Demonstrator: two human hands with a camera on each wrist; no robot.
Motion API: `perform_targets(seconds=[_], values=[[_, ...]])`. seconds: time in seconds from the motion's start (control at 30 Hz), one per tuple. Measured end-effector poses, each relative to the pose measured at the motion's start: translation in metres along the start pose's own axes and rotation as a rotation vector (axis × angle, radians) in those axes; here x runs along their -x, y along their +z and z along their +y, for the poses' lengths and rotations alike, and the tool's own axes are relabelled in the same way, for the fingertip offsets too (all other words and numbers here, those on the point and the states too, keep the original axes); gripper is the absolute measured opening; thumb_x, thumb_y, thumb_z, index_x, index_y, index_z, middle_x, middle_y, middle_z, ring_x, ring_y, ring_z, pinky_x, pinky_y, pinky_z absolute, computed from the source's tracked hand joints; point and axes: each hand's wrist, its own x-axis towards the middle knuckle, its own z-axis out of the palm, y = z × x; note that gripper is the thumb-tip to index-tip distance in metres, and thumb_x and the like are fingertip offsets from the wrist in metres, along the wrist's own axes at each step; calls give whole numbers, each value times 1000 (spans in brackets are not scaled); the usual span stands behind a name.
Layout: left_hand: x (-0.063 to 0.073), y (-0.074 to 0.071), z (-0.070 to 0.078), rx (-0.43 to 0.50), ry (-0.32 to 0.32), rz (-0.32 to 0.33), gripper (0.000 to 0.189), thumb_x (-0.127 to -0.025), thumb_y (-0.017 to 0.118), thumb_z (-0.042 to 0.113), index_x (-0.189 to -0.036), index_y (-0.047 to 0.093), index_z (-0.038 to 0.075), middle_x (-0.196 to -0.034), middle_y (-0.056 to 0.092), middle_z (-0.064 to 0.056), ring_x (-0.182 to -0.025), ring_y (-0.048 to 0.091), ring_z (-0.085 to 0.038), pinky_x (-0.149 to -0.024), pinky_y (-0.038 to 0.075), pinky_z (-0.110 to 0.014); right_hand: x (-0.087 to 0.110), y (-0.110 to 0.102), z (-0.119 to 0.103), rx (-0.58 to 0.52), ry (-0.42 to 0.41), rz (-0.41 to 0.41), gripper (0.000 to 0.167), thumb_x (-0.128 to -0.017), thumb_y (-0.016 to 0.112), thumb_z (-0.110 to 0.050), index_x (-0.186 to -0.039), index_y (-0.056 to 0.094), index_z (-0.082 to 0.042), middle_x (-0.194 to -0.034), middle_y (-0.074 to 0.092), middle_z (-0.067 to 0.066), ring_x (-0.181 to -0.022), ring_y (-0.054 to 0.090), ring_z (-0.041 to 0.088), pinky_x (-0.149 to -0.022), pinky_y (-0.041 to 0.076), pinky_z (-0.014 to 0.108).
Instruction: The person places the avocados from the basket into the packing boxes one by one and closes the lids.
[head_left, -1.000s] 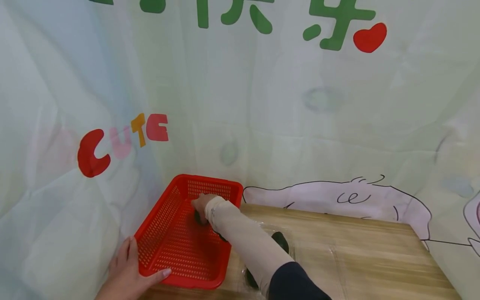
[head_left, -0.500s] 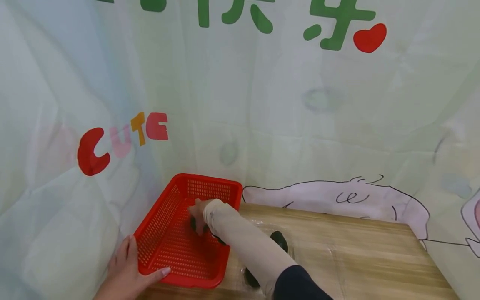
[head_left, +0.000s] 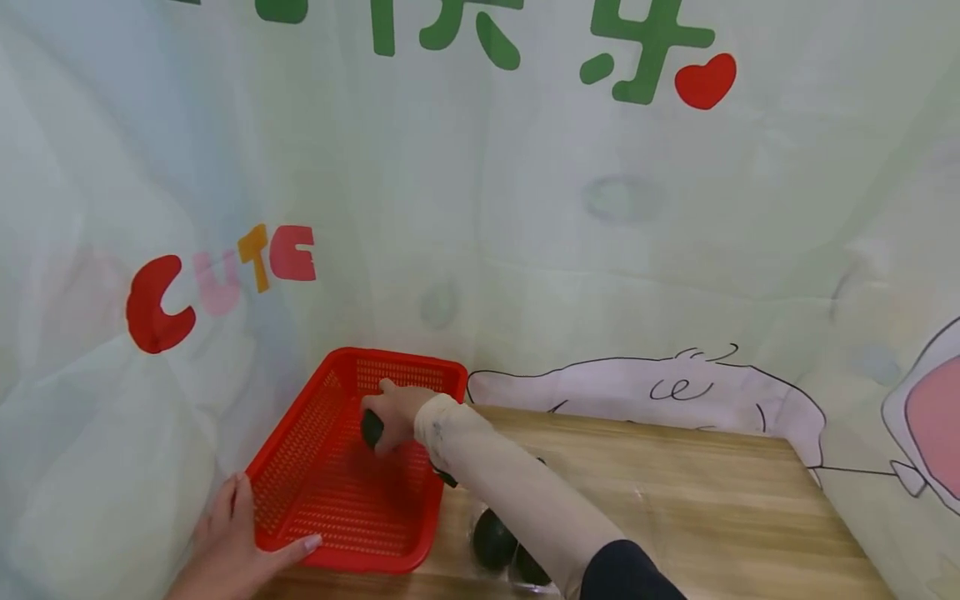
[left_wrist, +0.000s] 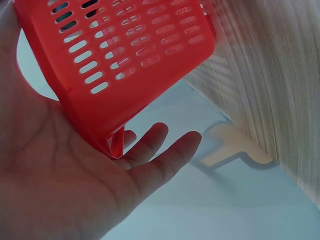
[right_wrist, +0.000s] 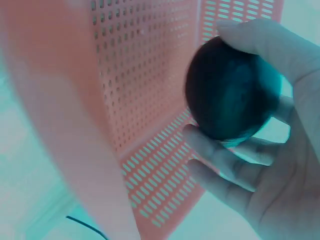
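A red plastic basket (head_left: 420,550) with slotted walls stands at the left end of the table. My left hand (head_left: 232,542) holds its near left corner, thumb over the rim and fingers outside; in the left wrist view the basket wall (left_wrist: 85,100) rests against the palm. Inside the basket, my right hand (head_left: 393,417) grips a dark green avocado (right_wrist: 232,90) between thumb and fingers, held above the slatted floor. Under my right forearm, more dark avocados (head_left: 493,540) sit in a clear plastic tray, partly hidden by the sleeve.
The wooden table (head_left: 675,500) stretches to the right of the basket. A printed cloth (head_left: 525,208) hangs behind and at the left, close against the basket. My right forearm in a beige sleeve (head_left: 510,483) crosses the basket's right rim.
My right hand has lifted and turned, and the avocado in it shows more. The view has shifted slightly, with more of the tray's near avocados in sight. My left hand keeps its hold.
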Motion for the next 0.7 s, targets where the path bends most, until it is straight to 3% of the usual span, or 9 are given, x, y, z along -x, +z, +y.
perform_targets(seconds=[0.17, 0.4, 0.7], values=[[-2, 3, -5, -25, -5, 7, 162, -58, 75, 83, -151, -14, -15, -147, 1, -44, -123, 15, -63, -84, 52, -71, 17, -10, 11, -21, -102, 126, 75, -82, 82, -44, -147, 44, -37, -128, 46, -6, -91, 56, 9, -73, 53, 19], [-10, 7, -10, -15, 0, -6, 163, -60, 75, 83, -151, -18, -14, -147, -1, -44, -121, 15, -63, -77, 56, -66, 56, -27, 40, -101, -151, 233, 81, -84, 76, -49, -150, 37, -23, -137, 47, -2, -99, 57, 9, -76, 55, 21], [-9, 5, -9, -24, 17, -16, 162, -62, 75, 82, -149, -21, -15, -145, -1, -44, -120, 16, -62, -75, 58, -62, 115, -29, 90, -233, -83, 342, 82, -86, 74, -47, -155, 34, -26, -147, 42, 0, -115, 57, 16, -90, 56, 32]])
